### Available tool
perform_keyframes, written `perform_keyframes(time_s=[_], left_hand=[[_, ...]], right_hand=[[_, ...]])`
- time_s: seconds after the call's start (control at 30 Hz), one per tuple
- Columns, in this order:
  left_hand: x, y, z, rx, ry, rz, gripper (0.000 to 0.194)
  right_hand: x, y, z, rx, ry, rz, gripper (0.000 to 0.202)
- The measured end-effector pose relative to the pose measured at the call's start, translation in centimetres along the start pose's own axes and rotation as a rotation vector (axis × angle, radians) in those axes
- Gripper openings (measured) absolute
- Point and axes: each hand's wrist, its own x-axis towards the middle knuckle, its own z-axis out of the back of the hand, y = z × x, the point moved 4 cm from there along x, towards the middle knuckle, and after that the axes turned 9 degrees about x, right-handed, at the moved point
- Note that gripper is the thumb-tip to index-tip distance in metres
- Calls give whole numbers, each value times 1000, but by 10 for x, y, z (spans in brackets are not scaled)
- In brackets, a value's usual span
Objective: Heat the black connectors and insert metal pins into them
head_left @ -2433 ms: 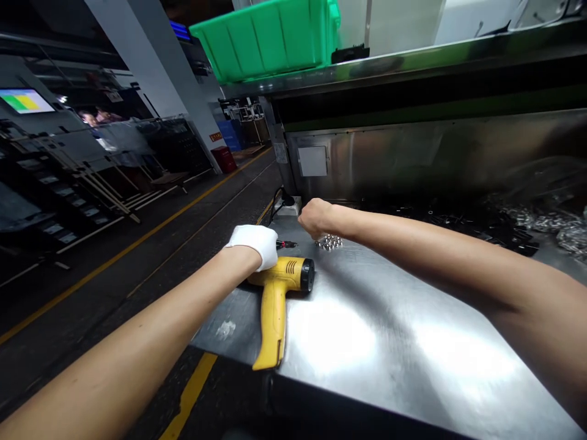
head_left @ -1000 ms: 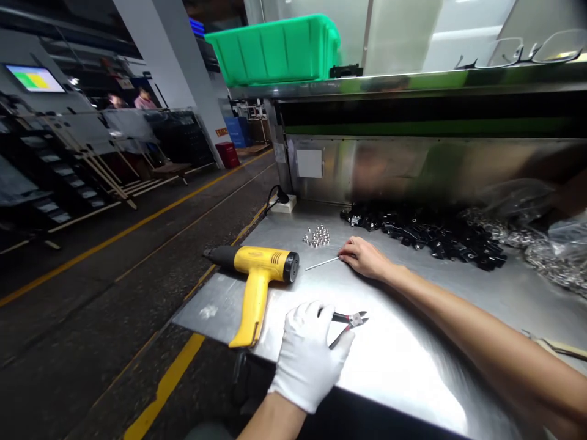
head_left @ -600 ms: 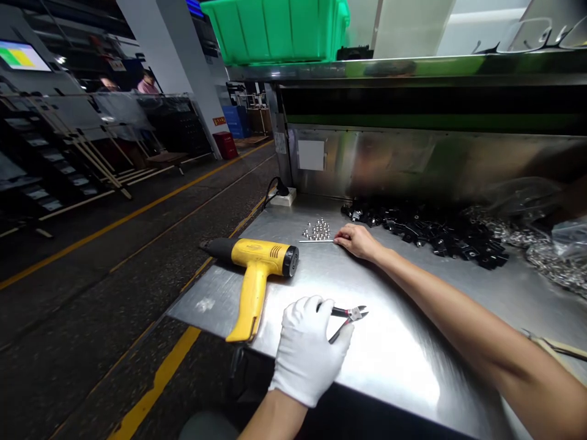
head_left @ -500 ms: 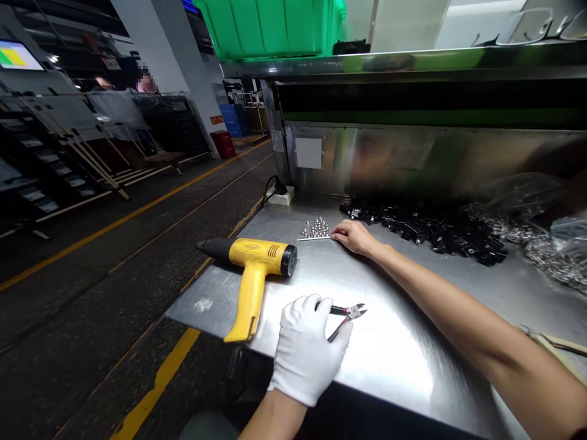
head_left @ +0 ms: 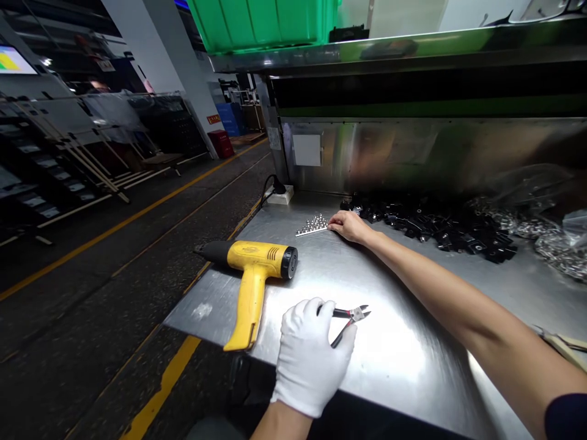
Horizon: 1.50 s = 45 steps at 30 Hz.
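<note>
Holding diagonal cutters (head_left: 357,314) by their spread handles: your gloved left hand (head_left: 314,357), near the front edge of the metal table (head_left: 367,379). Cutter tips point to 2 o'clock, blades parted.

Your bare right hand (head_left: 348,226), at 1 o'clock from the glove, pinches one end of a thin metal rod (head_left: 312,232) between thumb and fingers. Rod extends toward 8 o'clock, along the near side of the small metal pieces (head_left: 317,222).

Change, against the 1.0 s frame: rod was then apart from the pieces, on their near side; now it lies right up against their near row, and the group looks tighter. Glove and cutters nearly unchanged.

Referenced to the glove: yellow heat gun (head_left: 251,263) on its side at 11 o'clock, nozzle toward 9; white power socket (head_left: 279,195) between 11 and 12, farther off; black parts (head_left: 440,226) heaped between 1 and 2; silver parts (head_left: 564,247) at 2, beyond them. Green bin (head_left: 266,24) sits on the shelf (head_left: 389,52), cropped more than before.
</note>
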Motion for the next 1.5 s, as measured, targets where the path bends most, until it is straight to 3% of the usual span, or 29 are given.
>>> perform_keyframes(time_s=[0.47, 0.73, 0.83, 0.97, 1.07, 1.17, 1.33, 1.5], left_hand=[[0, 3, -3, 18, 0, 10, 27], [-2, 3, -3, 46, -44, -8, 25], [-1, 5, -5, 63, -93, -24, 27], [1, 7, -6, 90, -99, -69, 30], [3, 8, -2, 128, 5, -134, 31], [10, 10, 4, 162, 183, -204, 40], [29, 9, 10, 193, 479, -256, 44], [38, 11, 15, 178, 497, -293, 35]], right_hand=[[26, -8, -4, -13, 43, -26, 30], [14, 15, 2, -47, 89, -2, 31], [-16, 26, 10, -72, 127, 15, 31], [-98, 35, 38, -159, 160, -28, 29], [-170, 46, 68, -252, 158, -113, 26], [-221, 62, 89, -313, 138, -177, 26], [-242, 73, 91, -253, 192, -183, 25], [-246, 62, 88, -196, 171, -242, 25]])
